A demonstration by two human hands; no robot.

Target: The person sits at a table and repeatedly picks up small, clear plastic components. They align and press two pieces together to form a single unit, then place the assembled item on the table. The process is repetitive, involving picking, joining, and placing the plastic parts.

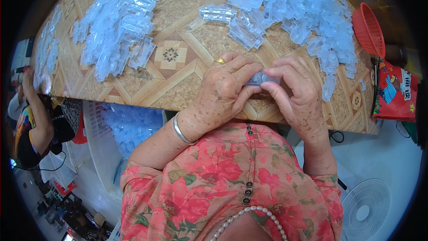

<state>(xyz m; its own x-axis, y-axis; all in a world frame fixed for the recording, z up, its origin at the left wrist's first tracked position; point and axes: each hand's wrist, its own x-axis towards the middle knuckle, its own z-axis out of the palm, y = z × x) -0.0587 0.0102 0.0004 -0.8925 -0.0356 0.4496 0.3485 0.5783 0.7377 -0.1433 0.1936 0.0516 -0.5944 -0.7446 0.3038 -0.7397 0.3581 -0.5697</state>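
Close to the table's near edge, both hands meet around one small clear plastic piece (pixel 262 79). My left hand (pixel 225 82) pinches its left end between thumb and fingers. The fingertips of my right hand (pixel 298 85) close on its right end. Much of the piece is hidden by the fingers, so its exact kind cannot be told. Beyond the hands, a large heap of clear plastic pieces (pixel 294 6) spreads over the far right. Another pile of clear plastic pieces (pixel 118 29) lies to the left. A single clear piece (pixel 217 14) rests by the right heap.
The table (pixel 178 82) has a wood-patterned cover. At its right end are a red plastic basket (pixel 369 30) and a red bag (pixel 396 91). Below the left edge stands a white crate (pixel 96 127) with bluish plastic pieces. A person (pixel 38 120) sits far left; a fan (pixel 365 212) stands lower right.
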